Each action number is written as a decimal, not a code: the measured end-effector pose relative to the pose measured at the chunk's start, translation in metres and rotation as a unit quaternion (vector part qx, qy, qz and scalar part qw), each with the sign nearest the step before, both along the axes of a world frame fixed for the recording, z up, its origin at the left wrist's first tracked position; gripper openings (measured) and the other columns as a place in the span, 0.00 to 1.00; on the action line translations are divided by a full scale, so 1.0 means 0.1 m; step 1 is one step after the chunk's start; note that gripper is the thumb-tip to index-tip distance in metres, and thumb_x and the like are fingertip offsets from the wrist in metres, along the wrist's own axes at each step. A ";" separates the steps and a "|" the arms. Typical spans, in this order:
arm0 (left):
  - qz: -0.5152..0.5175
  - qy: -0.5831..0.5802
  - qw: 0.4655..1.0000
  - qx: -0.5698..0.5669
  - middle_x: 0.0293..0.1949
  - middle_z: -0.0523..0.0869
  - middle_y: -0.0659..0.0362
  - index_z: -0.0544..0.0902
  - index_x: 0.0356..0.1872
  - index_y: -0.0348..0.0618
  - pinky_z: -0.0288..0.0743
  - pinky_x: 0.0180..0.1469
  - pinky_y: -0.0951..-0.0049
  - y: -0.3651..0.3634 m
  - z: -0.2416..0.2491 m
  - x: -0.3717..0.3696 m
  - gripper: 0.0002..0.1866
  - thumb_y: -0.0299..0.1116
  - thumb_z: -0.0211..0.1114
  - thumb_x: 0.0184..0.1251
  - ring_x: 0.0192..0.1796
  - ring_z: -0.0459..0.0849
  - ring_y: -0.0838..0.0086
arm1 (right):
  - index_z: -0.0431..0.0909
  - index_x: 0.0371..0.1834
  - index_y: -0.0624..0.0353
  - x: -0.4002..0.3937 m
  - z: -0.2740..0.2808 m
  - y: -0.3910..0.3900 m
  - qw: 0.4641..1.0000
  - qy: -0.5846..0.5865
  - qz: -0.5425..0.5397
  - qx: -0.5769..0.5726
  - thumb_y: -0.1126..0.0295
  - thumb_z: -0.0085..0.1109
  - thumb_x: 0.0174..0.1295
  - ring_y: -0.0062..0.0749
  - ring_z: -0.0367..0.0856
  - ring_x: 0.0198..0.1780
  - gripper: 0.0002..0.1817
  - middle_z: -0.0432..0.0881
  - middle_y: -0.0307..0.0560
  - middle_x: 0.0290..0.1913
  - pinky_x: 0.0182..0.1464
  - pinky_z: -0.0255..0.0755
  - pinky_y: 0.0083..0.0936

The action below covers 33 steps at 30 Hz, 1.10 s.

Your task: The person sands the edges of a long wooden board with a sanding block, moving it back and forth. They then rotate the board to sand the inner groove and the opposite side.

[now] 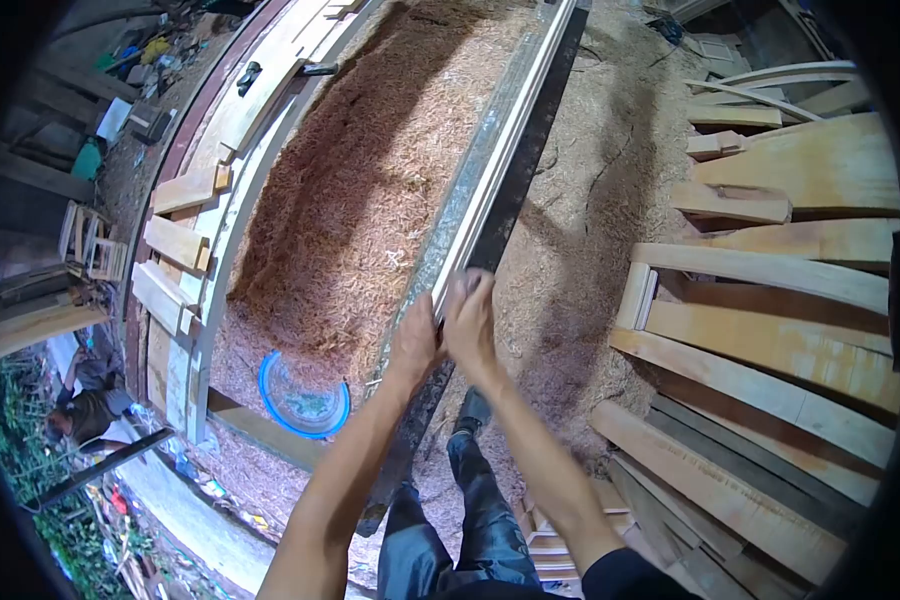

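Observation:
A long, narrow, pale strip of wood [497,165] lies lengthwise along a dusty grey-blue beam [457,195] with a dark side [526,150]. At its near end, my left hand [416,338] is closed around the strip's left side. My right hand [467,318] is closed just beside it on the right, fingers curled over the strip. The two hands nearly touch. The strip's end and my fingertips are partly hidden by the hands.
Wood shavings [370,200] cover the ground. A blue-rimmed basin [305,400] sits left of my legs. Wooden boards and frames [760,350] are stacked at right. On the left bench [215,270] lie wood pieces and a dark tool [249,78]. Another person [90,405] is at far left.

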State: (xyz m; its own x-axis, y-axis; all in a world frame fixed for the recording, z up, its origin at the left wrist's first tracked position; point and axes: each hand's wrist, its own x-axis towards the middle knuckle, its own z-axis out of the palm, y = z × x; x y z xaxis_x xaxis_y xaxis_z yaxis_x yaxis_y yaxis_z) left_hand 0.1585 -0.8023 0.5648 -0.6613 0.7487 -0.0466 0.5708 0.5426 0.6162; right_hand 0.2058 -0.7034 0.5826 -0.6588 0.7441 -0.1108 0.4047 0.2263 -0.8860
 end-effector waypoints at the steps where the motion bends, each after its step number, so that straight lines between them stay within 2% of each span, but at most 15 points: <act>1: 0.007 -0.012 1.000 -0.008 0.43 0.78 0.35 0.66 0.56 0.32 0.75 0.47 0.49 0.00 -0.04 -0.01 0.26 0.29 0.64 0.59 0.44 0.79 0.40 | 0.56 0.52 0.62 -0.02 -0.02 -0.05 0.999 0.003 -0.015 0.032 0.60 0.34 0.77 0.49 0.78 0.41 0.15 0.72 0.61 0.40 0.41 0.75 0.42; 3: 0.013 -0.037 0.999 -0.025 0.43 0.78 0.35 0.65 0.58 0.32 0.75 0.48 0.48 0.00 -0.16 -0.04 0.27 0.28 0.64 0.59 0.44 0.79 0.40 | 0.56 0.52 0.63 -0.06 -0.08 -0.11 0.994 0.008 -0.050 0.094 0.61 0.33 0.77 0.49 0.78 0.41 0.15 0.71 0.61 0.40 0.39 0.76 0.40; 4: 0.018 -0.046 0.998 -0.046 0.47 0.78 0.36 0.65 0.59 0.32 0.74 0.51 0.49 0.00 -0.16 -0.04 0.28 0.29 0.64 0.59 0.48 0.79 0.41 | 0.56 0.50 0.64 -0.25 -0.02 0.10 0.996 -0.039 -0.081 0.003 0.62 0.32 0.77 0.47 0.78 0.39 0.14 0.71 0.58 0.39 0.35 0.75 0.37; 6: 0.031 -0.057 0.995 -0.081 0.54 0.76 0.37 0.64 0.62 0.32 0.74 0.56 0.51 0.02 -0.12 0.01 0.30 0.29 0.64 0.60 0.54 0.77 0.43 | 0.58 0.47 0.64 -0.49 0.20 0.49 0.990 -0.062 -0.119 -0.041 0.64 0.31 0.77 0.38 0.75 0.35 0.13 0.69 0.54 0.36 0.32 0.74 0.35; 8: 0.039 -0.044 0.996 -0.068 0.53 0.76 0.38 0.65 0.62 0.32 0.74 0.56 0.50 0.03 -0.13 0.01 0.29 0.29 0.64 0.61 0.54 0.77 0.43 | 0.58 0.46 0.66 -0.64 0.13 0.91 0.988 -0.042 -0.125 -0.077 0.65 0.30 0.78 0.42 0.77 0.38 0.13 0.70 0.59 0.40 0.38 0.75 0.38; 9: 0.039 -0.041 0.996 -0.062 0.53 0.77 0.38 0.65 0.62 0.33 0.74 0.56 0.50 0.03 -0.11 0.03 0.29 0.29 0.63 0.61 0.53 0.77 0.43 | 0.59 0.47 0.71 -0.70 -0.09 1.08 0.980 -0.111 -0.115 -0.114 0.68 0.32 0.77 0.48 0.78 0.43 0.13 0.72 0.66 0.45 0.46 0.74 0.40; 12: 0.028 -0.061 0.994 -0.085 0.48 0.77 0.40 0.67 0.55 0.35 0.74 0.53 0.49 0.03 -0.04 0.08 0.23 0.29 0.64 0.60 0.52 0.77 0.43 | 0.61 0.54 0.74 -0.52 -0.70 0.82 0.980 -0.058 -0.188 -0.032 0.63 0.39 0.75 0.56 0.70 0.65 0.20 0.69 0.78 0.59 0.63 0.66 0.42; 13: 0.030 -0.056 0.993 -0.096 0.47 0.77 0.40 0.67 0.54 0.35 0.74 0.52 0.49 0.06 -0.07 0.00 0.22 0.29 0.64 0.60 0.51 0.77 0.43 | 0.60 0.56 0.69 -0.42 -0.55 0.78 0.955 -0.101 -0.213 -0.180 0.57 0.38 0.75 0.58 0.73 0.63 0.22 0.68 0.79 0.61 0.58 0.72 0.43; 18: 0.037 -0.053 0.997 -0.038 0.47 0.77 0.41 0.67 0.55 0.37 0.75 0.51 0.49 0.05 -0.05 0.01 0.24 0.28 0.65 0.59 0.51 0.77 0.44 | 0.59 0.54 0.61 -0.04 -0.04 0.66 0.984 -0.041 -0.126 -0.117 0.58 0.31 0.77 0.56 0.84 0.40 0.17 0.76 0.69 0.48 0.34 0.80 0.43; 21: 0.043 -0.045 0.997 -0.038 0.47 0.77 0.41 0.67 0.56 0.36 0.75 0.51 0.49 0.07 -0.02 0.00 0.25 0.28 0.65 0.58 0.51 0.77 0.44 | 0.59 0.52 0.65 -0.27 -0.07 0.65 0.995 0.025 -0.092 -0.033 0.62 0.36 0.77 0.60 0.79 0.43 0.15 0.75 0.70 0.44 0.45 0.72 0.49; 27: 0.040 -0.062 0.996 -0.057 0.48 0.77 0.41 0.67 0.56 0.36 0.76 0.52 0.51 0.09 0.01 -0.01 0.25 0.28 0.65 0.58 0.52 0.78 0.45 | 0.60 0.51 0.69 -0.31 -0.10 0.56 0.995 -0.003 -0.098 0.015 0.66 0.41 0.75 0.64 0.76 0.46 0.14 0.72 0.73 0.45 0.49 0.68 0.50; 28: 0.039 -0.063 0.996 -0.056 0.48 0.77 0.41 0.67 0.55 0.36 0.76 0.52 0.51 0.07 0.00 -0.01 0.25 0.28 0.65 0.59 0.52 0.78 0.45 | 0.59 0.49 0.69 -0.36 -0.07 0.54 0.993 -0.026 -0.097 0.067 0.67 0.38 0.75 0.58 0.77 0.43 0.13 0.71 0.69 0.42 0.45 0.70 0.46; 31: 0.039 -0.044 0.997 -0.048 0.48 0.77 0.41 0.67 0.56 0.36 0.76 0.52 0.51 0.06 -0.06 0.00 0.25 0.28 0.65 0.58 0.51 0.78 0.45 | 0.58 0.47 0.68 -0.63 0.10 0.74 0.992 -0.065 -0.111 0.017 0.68 0.34 0.76 0.48 0.76 0.39 0.11 0.69 0.62 0.38 0.40 0.71 0.39; 32: 0.042 -0.042 0.997 -0.047 0.48 0.77 0.41 0.67 0.56 0.36 0.76 0.52 0.51 0.06 -0.07 -0.01 0.25 0.28 0.65 0.58 0.51 0.78 0.45 | 0.58 0.46 0.69 -0.72 0.17 0.90 0.990 -0.066 -0.123 -0.004 0.66 0.35 0.76 0.47 0.73 0.40 0.14 0.69 0.59 0.36 0.49 0.69 0.45; 33: 0.045 -0.040 0.997 -0.046 0.47 0.77 0.41 0.67 0.56 0.36 0.76 0.52 0.51 0.06 -0.07 -0.01 0.25 0.28 0.65 0.57 0.51 0.78 0.45 | 0.58 0.47 0.69 -0.81 0.19 1.10 0.990 -0.063 -0.116 -0.046 0.65 0.34 0.77 0.45 0.73 0.40 0.14 0.69 0.59 0.38 0.48 0.70 0.43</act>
